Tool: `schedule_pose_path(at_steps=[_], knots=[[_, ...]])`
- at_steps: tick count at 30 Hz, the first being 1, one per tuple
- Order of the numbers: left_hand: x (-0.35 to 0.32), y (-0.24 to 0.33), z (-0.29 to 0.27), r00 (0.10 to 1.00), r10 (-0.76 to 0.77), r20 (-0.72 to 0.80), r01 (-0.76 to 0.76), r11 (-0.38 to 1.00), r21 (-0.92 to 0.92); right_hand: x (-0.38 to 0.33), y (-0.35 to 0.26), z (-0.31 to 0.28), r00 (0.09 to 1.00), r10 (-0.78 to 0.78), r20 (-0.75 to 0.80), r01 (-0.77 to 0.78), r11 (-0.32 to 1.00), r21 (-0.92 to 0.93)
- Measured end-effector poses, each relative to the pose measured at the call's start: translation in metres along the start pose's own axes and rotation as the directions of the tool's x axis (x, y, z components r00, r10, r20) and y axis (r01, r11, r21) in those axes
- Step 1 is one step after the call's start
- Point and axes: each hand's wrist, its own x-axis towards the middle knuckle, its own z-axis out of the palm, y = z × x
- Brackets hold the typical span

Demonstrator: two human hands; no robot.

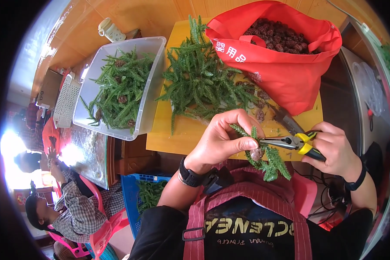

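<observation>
Between the thumb and fingers of my left hand (227,141) I pinch an artificial pine sprig (271,167) with green needles. A brown pine cone (256,154) sits among its needles, just below my thumb. My right hand (337,149) is closed round the yellow-and-black handles of a pair of long-nose pliers (286,141). The jaws point left and reach the sprig beside my left thumb; what lies between their tips is too small to tell. Both hands are above the near edge of the yellow table (160,141).
Loose green sprigs (203,82) are heaped on the table. Left of them stands a clear plastic bin (148,97) of sprigs with cones. A red bag (286,78) of pine cones (277,37) is at the far right. A blue basket (132,203) stands lower left; a person (78,208) sits beyond.
</observation>
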Motion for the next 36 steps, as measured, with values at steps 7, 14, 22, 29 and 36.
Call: schedule_pose_path(at_steps=[7, 14, 22, 29, 36], knots=[[-0.003, 0.008, 0.000, 0.997, -0.034, -0.066, 0.039, 0.997, 0.073, 0.004, 0.004, 0.005, 0.996, 0.081, -0.027, -0.076, 0.987, 0.144], [-0.007, 0.012, 0.001, 0.997, -0.071, 0.022, 0.068, 0.994, 0.087, 0.001, 0.010, 0.014, 0.992, 0.112, -0.057, -0.106, 0.989, 0.102], [-0.009, 0.001, 0.004, 0.977, 0.103, -0.187, -0.030, 0.933, 0.359, -0.003, 0.015, 0.023, 0.962, 0.227, -0.154, -0.197, 0.963, 0.185], [-0.003, -0.006, 0.010, 0.888, 0.457, -0.042, -0.138, 0.354, 0.925, 0.025, -0.016, 0.033, 0.789, 0.452, -0.417, -0.211, 0.836, 0.508], [-0.002, -0.007, 0.014, 0.699, 0.597, 0.393, -0.358, -0.184, 0.916, 0.061, -0.026, 0.060, 0.726, 0.510, -0.460, -0.229, 0.811, 0.538]])
